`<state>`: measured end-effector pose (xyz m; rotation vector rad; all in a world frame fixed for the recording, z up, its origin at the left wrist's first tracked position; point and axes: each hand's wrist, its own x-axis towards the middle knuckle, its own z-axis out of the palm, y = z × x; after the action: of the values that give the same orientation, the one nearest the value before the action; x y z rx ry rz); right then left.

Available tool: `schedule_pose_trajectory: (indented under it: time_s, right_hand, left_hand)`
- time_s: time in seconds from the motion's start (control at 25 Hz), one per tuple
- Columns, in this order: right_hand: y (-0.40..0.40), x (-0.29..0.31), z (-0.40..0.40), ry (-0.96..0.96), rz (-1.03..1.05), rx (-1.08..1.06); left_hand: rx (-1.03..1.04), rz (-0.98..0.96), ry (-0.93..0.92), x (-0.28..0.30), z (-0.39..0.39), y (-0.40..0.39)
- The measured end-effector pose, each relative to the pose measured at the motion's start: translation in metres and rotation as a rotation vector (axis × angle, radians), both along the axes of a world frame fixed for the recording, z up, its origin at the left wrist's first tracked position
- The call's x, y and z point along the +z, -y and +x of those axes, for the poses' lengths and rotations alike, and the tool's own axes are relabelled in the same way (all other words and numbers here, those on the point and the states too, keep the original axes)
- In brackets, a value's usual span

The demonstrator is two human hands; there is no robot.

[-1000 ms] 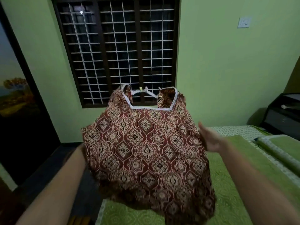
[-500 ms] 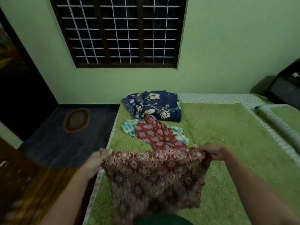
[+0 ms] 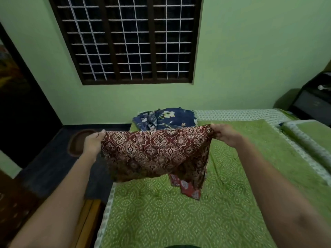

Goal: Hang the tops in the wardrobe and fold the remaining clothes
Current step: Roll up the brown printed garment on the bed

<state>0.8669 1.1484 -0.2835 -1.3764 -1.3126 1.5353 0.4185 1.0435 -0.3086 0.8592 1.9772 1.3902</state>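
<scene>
Hands first: my left hand (image 3: 93,142) grips the left end of the maroon top (image 3: 154,151), fingers curled over its upper edge, and my right hand (image 3: 226,134) pinches the right end the same way. Between them I hold the top stretched out flat in the air above the bed (image 3: 161,215), its upper edge pulled roughly level. Below that edge the cloth hangs in loose folds, the left part bunched darker and the right part trailing lower toward the cover. It is a dark red print with cream medallions.

Under the hanging right part I see a red floral cloth (image 3: 188,187) lying on the bed; only its lower corner shows, the rest is hidden behind the top. Farther off, at the far edge of the bed against the wall, sits a navy floral garment (image 3: 170,117), partly covered from my view by the top's upper edge.

The bed has a green patterned cover, with a pillow (image 3: 311,138) on the right. On the floor to the left lies a small oval mat (image 3: 78,142), partly behind my left hand. A barred window (image 3: 129,42) is set in the green wall ahead. A dark cabinet (image 3: 315,102) stands at the far right.
</scene>
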Motion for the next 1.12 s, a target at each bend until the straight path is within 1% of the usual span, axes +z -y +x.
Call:
schedule_pose_trajectory:
  time_s: [0.08,0.12,0.16,0.2,0.28,0.36,0.44,0.52,0.56,0.6,0.64,0.68,0.72,0.76,0.8,0.84,0.88,0.92,0.96,1.0,1.08,1.12]
  right_hand:
    - [-0.010,0.004,-0.001,-0.047,0.058,-0.127]
    - [-0.014,0.000,-0.001,-0.040,0.069,-0.195]
    - [-0.018,-0.003,-0.001,0.008,0.073,-0.247]
    - [-0.021,-0.005,-0.001,0.067,0.092,-0.286]
    - [-0.025,-0.008,0.004,0.197,0.162,-0.305]
    - [-0.030,-0.009,0.011,0.228,0.176,-0.309]
    - [-0.031,-0.007,0.017,0.192,0.172,-0.285]
    - [-0.023,-0.003,0.020,0.114,0.108,-0.181]
    - [-0.018,-0.002,0.022,0.104,0.061,-0.118]
    - [-0.013,-0.001,0.024,0.149,0.028,-0.050]
    - [-0.009,-0.003,0.026,0.250,0.027,0.020]
    - [-0.005,-0.004,0.026,0.382,0.058,0.077]
    - [-0.006,-0.006,0.027,0.543,0.121,0.101]
    - [-0.010,-0.005,0.027,0.697,0.200,0.096]
    - [-0.013,0.000,0.028,0.824,0.282,0.076]
    - [-0.015,0.008,0.029,0.914,0.363,0.037]
    - [-0.017,0.016,0.030,0.952,0.439,-0.011]
    - [-0.020,0.023,0.033,0.946,0.491,-0.051]
    - [-0.021,0.029,0.035,0.899,0.510,-0.101]
    - [-0.020,0.033,0.036,0.781,0.494,-0.171]
    - [-0.013,0.044,0.032,0.406,0.414,-0.347]
    - [-0.005,0.057,0.029,0.200,0.406,-0.393]
  left_hand:
    - [-0.004,-0.026,-0.205,0.007,-0.005,-0.008]
    - [-0.014,-0.039,-0.260,0.008,-0.005,-0.011]
    - [-0.038,-0.028,-0.224,0.009,-0.003,-0.015]
    - [-0.060,-0.014,-0.149,0.007,-0.002,-0.021]
    - [-0.106,0.003,0.060,0.008,0.006,-0.029]
    - [-0.157,0.008,0.219,0.010,0.012,-0.032]
    - [-0.276,-0.062,0.279,0.010,0.014,-0.033]
    - [-0.388,-0.161,0.280,0.010,0.013,-0.033]
    - [-0.429,-0.201,0.281,0.009,0.011,-0.034]
    - [-0.470,-0.246,0.261,0.008,0.008,-0.034]
    - [-0.524,-0.295,0.192,0.007,0.007,-0.035]
    - [-0.570,-0.341,0.039,0.007,0.006,-0.035]
    - [-0.588,-0.363,-0.187,0.007,0.007,-0.036]
    - [-0.562,-0.358,-0.425,0.008,0.008,-0.039]
    - [-0.504,-0.309,-0.594,0.012,0.009,-0.042]
    - [-0.451,-0.227,-0.675,0.018,0.010,-0.045]
    - [-0.414,-0.144,-0.677,0.021,0.009,-0.049]
    - [-0.384,-0.061,-0.605,0.023,0.008,-0.053]
    - [-0.351,-0.017,-0.446,0.027,0.008,-0.056]
    - [-0.317,0.015,-0.257,0.029,0.010,-0.059]
    - [-0.258,0.100,0.131,0.042,0.022,-0.057]
    - [-0.220,0.189,0.269,0.058,0.031,-0.053]
